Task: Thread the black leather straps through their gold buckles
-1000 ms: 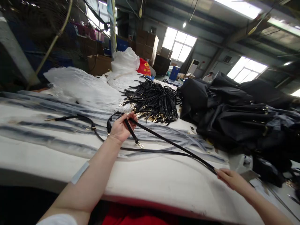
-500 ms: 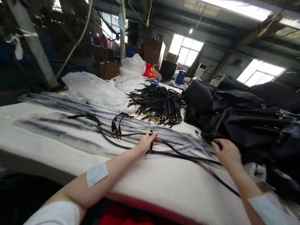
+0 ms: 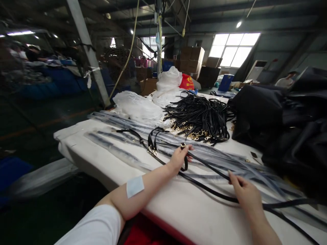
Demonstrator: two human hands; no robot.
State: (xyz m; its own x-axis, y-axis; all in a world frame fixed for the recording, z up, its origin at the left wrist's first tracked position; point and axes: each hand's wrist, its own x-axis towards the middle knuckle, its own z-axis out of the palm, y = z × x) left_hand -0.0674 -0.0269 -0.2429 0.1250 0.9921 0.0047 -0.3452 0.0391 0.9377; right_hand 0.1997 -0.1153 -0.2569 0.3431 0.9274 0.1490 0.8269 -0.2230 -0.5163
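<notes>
A long black strap [image 3: 208, 188] with gold-coloured fittings lies across the white table, one end reaching left past a few short black straps with gold clips [image 3: 153, 144]. My left hand [image 3: 178, 159] pinches this strap at its gold buckle [image 3: 183, 145], with a loop hanging below the fingers. To the right, my right hand [image 3: 244, 190] grips the length running from the buckle between thumb and fingers. Under the strap lie several dark straps in clear plastic sleeves [image 3: 114, 149].
A heap of black straps with gold clips [image 3: 201, 117] lies behind my hands. White plastic bags [image 3: 140, 107] and a red bag [image 3: 187, 82] are at the back. Large black bags [image 3: 265, 112] are piled at the right. A person [image 3: 286, 80] is in the far background.
The view has turned left. My right hand has come away from the black bags, nearer to my left hand, and now holds the strap. My left hand stays at the buckle.
</notes>
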